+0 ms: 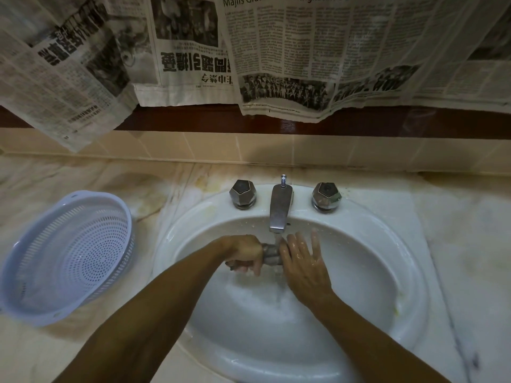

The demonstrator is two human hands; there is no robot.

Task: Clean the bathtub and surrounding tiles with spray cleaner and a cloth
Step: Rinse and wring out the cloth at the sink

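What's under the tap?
Under the tap water runs onto a grey cloth. The left hand grips the cloth; the right hand lies open against it. Below is the white sink. The hands cover the drain.

A colander [66,258] sits left of the sink [387,272], taps [280,205] behind the basin.

cloth [271,254]: small, grey, soaked
state: bunched into a tight wad
place: under the running tap water, over the white basin
contact: gripped at its left end
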